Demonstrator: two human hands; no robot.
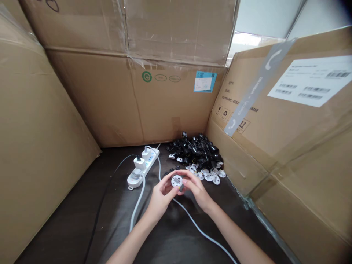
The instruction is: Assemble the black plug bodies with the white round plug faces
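Observation:
My left hand (162, 194) and my right hand (195, 190) together hold a round white plastic fitting (177, 181) between their fingertips, just in front of the pile. Something small and grey shows at its lower right edge, partly hidden by my fingers. Beyond my hands lies a heap of black plastic lamp-holder parts (196, 150). Several round white plastic pieces (209, 177) lie along its front edge, a short way past my right hand.
A white power strip (141, 167) with plugs in it lies left of my hands. A pale grey cable (189, 216) runs under my hands across the dark cloth surface (68, 223). Large cardboard boxes (110, 91) wall the surface on three sides.

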